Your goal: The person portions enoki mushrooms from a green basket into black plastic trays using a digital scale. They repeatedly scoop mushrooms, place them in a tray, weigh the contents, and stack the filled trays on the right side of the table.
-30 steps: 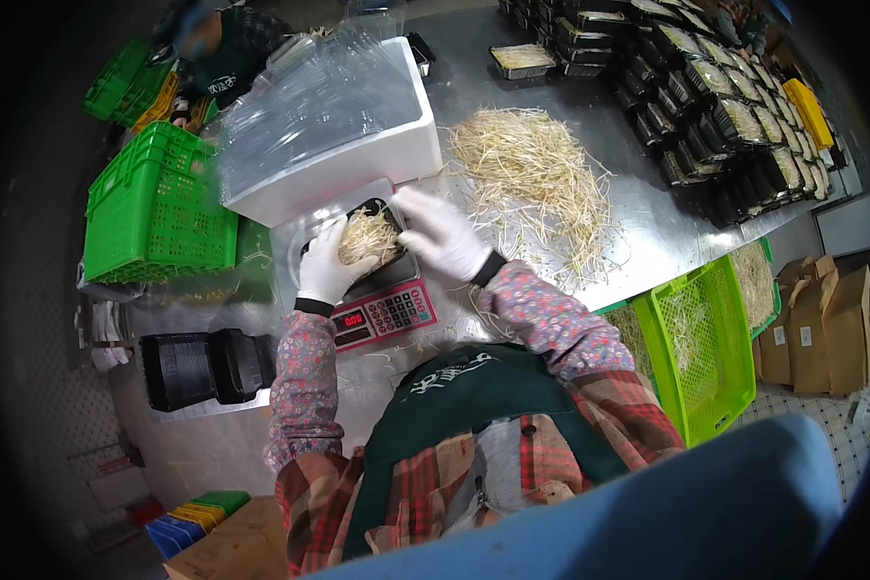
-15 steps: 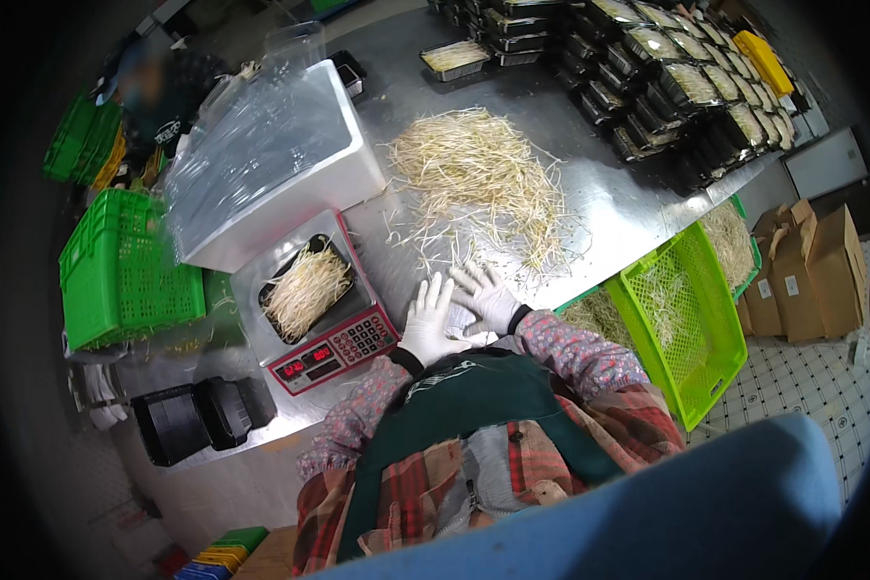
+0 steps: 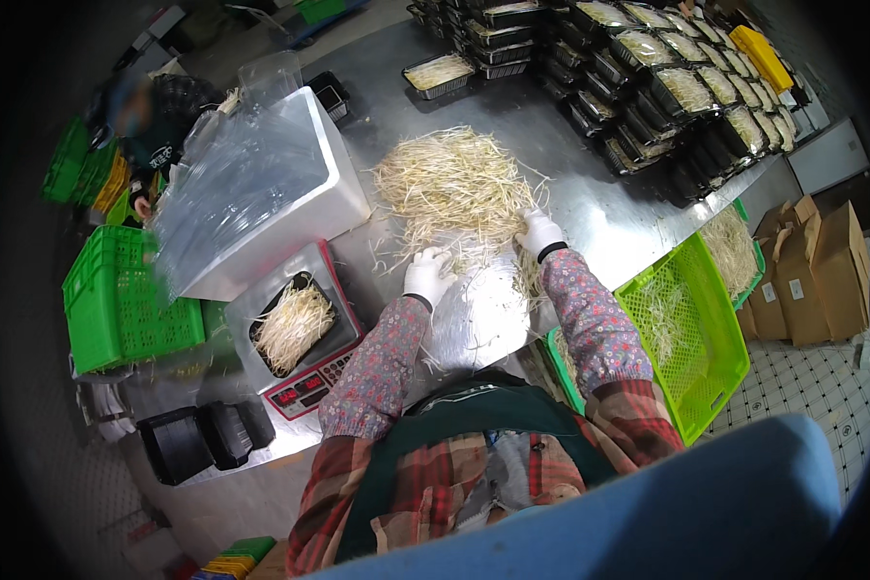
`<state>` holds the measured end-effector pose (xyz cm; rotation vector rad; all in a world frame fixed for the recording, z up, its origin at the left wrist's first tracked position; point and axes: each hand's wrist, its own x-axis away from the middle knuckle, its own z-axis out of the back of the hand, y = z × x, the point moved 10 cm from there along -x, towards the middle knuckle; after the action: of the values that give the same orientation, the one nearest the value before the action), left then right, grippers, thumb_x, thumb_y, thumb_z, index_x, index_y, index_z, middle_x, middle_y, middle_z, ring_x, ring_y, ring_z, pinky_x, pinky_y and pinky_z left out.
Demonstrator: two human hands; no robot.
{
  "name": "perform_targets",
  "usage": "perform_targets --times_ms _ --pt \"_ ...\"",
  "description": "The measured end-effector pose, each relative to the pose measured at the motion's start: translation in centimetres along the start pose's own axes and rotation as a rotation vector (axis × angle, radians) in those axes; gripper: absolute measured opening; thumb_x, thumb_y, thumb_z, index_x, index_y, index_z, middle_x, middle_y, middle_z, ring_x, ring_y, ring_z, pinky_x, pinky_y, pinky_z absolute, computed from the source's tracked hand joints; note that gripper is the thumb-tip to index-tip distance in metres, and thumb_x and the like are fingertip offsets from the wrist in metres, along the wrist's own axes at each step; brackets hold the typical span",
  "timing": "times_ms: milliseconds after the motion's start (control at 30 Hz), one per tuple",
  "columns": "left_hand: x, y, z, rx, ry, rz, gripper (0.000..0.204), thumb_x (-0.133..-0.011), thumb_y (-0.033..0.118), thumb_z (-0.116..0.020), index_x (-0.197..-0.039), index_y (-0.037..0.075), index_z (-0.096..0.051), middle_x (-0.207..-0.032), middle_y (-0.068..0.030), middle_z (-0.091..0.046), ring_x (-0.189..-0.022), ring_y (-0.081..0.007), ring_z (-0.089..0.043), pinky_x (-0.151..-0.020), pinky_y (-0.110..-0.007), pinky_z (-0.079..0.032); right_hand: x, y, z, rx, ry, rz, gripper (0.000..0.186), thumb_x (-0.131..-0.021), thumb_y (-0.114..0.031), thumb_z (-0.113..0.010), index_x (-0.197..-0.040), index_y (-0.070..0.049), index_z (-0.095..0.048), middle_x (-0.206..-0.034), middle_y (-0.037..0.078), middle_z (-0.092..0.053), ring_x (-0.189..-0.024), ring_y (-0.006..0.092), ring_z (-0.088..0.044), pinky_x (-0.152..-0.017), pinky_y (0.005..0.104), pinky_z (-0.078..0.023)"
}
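Note:
A loose heap of bean sprouts (image 3: 454, 188) lies on the metal table in front of me. My left hand (image 3: 428, 276), in a white glove, touches the heap's near left edge, fingers slightly bent and apart. At its right edge my right hand (image 3: 539, 233), gloved alike, rests against the sprouts with fingers loosely curved; some fingertips are hidden among the strands. Neither hand visibly grips anything. Left of my left forearm, a black tray of sprouts (image 3: 294, 327) sits on a red and grey digital scale (image 3: 306, 394), which my sleeve partly covers.
A white foam box (image 3: 290, 208) with clear film stands left of the heap. Empty black trays (image 3: 174, 445) lie near left. Packed sprout trays (image 3: 686, 89) are stacked far right. Green crates (image 3: 126, 300) flank the table. Another person (image 3: 155, 126) is at the far left.
Both hands have moved forward from the table's near edge to the heap and spread apart, left to its near left edge, right to its right edge. My view has shifted slightly.

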<state>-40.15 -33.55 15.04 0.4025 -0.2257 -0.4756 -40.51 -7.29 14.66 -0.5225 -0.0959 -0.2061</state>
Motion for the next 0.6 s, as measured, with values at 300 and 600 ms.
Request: perform_targets --times_ms 300,600 --pt "6.8 -5.4 0.6 1.116 0.325 0.339 0.021 -0.083 -0.002 -0.071 -0.103 0.003 -0.069 -0.095 -0.0051 -0.070 -0.084 -0.0123 -0.065 -0.076 -0.024 -0.052 3.8 1.8 8.4 -0.845 0.130 -0.139 0.033 -0.079 -0.005 -0.072 -0.111 0.002 -0.066 -0.094 0.012 -0.072 -0.080 0.0162 -0.068 -0.074 0.0286 -0.055" --pt "15.3 -6.8 -3.9 1.386 0.165 0.711 0.067 -0.090 0.010 -0.065 -0.149 0.006 -0.032 -0.130 -0.0100 -0.053 -0.103 -0.0143 -0.058 -0.080 -0.031 -0.053 7.2 -5.0 -2.0 -0.546 -0.300 -0.061 0.051 -0.088 -0.017 -0.068 -0.136 -0.009 -0.054 -0.109 0.019 -0.069 -0.098 0.0266 -0.068 -0.085 0.0331 -0.054"
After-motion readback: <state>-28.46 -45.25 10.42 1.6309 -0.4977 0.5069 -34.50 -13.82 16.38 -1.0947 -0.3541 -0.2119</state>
